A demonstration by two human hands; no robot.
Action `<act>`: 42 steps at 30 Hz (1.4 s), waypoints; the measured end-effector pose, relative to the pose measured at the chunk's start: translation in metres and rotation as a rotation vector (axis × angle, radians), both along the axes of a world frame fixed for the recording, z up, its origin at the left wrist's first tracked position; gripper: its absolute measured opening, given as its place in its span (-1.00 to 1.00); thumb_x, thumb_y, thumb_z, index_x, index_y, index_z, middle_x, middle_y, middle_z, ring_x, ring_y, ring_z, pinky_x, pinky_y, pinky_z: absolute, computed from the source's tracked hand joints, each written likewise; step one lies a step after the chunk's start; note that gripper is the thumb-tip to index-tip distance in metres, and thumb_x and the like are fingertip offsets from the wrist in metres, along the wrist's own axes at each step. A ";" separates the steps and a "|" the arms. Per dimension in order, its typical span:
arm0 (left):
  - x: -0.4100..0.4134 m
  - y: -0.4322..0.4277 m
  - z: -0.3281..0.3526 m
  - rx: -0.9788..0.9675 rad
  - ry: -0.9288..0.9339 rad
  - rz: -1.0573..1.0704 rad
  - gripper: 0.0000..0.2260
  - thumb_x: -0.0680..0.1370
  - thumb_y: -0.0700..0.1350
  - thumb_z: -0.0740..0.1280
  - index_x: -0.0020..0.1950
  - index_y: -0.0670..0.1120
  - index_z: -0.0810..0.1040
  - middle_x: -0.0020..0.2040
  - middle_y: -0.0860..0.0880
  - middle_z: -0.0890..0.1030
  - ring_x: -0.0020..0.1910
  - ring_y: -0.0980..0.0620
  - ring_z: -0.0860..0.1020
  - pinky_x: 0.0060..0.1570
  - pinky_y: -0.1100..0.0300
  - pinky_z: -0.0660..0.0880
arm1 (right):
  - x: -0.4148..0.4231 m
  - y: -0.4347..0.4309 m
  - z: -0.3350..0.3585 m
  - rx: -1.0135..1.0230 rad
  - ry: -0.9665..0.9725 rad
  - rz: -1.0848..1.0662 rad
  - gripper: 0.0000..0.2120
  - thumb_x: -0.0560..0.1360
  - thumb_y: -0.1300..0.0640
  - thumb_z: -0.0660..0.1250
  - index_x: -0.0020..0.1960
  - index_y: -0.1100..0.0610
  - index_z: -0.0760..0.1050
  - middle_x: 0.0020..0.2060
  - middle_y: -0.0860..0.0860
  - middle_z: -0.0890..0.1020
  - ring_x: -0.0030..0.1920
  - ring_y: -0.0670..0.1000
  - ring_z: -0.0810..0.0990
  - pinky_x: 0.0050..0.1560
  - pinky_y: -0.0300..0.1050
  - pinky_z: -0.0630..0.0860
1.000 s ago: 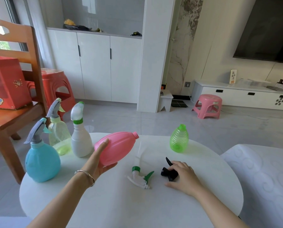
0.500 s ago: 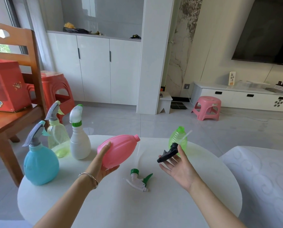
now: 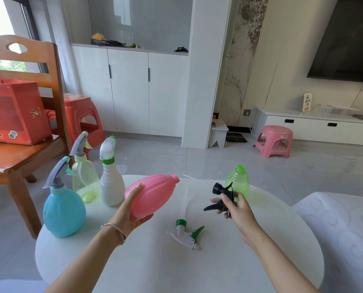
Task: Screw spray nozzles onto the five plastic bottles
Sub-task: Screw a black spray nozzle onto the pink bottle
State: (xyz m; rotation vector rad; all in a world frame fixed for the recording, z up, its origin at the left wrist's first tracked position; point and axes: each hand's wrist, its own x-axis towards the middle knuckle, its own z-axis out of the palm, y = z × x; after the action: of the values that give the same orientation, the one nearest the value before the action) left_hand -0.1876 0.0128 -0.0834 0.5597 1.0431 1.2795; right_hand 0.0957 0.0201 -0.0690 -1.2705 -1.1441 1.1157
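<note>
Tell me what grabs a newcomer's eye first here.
The pink oval plastic bottle, tilted and uncapped, lies in the left hand above the round white table. Right of it, the right hand grips a black plastic trigger nozzle. At the table's left edge stands a blue round plastic bottle, fitted with a grey nozzle.

- left hand [image 3: 134, 212] palm up, fingers and thumb cupped round pink bottle [image 3: 155, 193]
- right hand [image 3: 238, 210] raised, fingers pinch black nozzle [image 3: 220, 192]
- both forearms reach forward
</note>
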 end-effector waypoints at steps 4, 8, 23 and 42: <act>0.001 -0.002 0.001 -0.005 -0.021 0.013 -0.38 0.25 0.18 0.44 0.25 0.04 0.39 0.11 -0.16 0.53 0.00 -0.10 0.59 -0.25 0.05 0.66 | 0.009 -0.001 0.003 -0.005 0.194 -0.082 -0.90 0.49 0.10 0.35 -0.04 0.11 0.58 -0.28 -0.02 0.72 -0.37 -0.06 0.50 -0.31 -0.23 0.36; 0.004 -0.002 0.003 0.000 -0.035 0.025 -0.44 0.24 0.18 0.44 0.17 0.06 0.43 0.09 -0.15 0.54 0.01 -0.11 0.59 -0.22 0.04 0.66 | 0.016 -0.001 0.004 -0.093 0.358 -0.118 -0.90 0.45 0.04 0.40 -0.08 0.03 0.62 -0.34 -0.08 0.69 -0.21 -0.05 0.49 -0.16 -0.17 0.37; 0.010 0.000 -0.001 0.000 -0.034 -0.007 -0.52 0.23 0.20 0.45 0.07 0.08 0.45 0.07 -0.15 0.55 -0.05 -0.09 0.61 -0.32 0.09 0.63 | 0.023 0.003 0.002 -0.136 0.518 -0.137 -0.91 0.45 0.02 0.39 -0.07 0.00 0.60 -0.34 -0.11 0.69 -0.15 -0.12 0.54 -0.10 -0.20 0.40; 0.041 -0.005 0.000 -0.029 -0.010 -0.285 -0.46 0.26 0.22 0.44 0.14 0.01 0.45 0.02 -0.20 0.60 -0.19 -0.14 0.69 -0.29 0.05 0.64 | -0.025 -0.009 0.014 0.003 0.334 0.173 -0.73 0.14 0.01 0.54 -0.18 0.03 0.64 -0.32 -0.10 0.57 -0.29 -0.13 0.53 -0.15 -0.19 0.50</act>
State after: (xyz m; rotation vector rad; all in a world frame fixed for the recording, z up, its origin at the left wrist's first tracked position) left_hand -0.1470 0.0080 -0.0832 0.6541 0.9351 1.0137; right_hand 0.0702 0.0115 -0.0555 -0.9495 -1.0137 1.3946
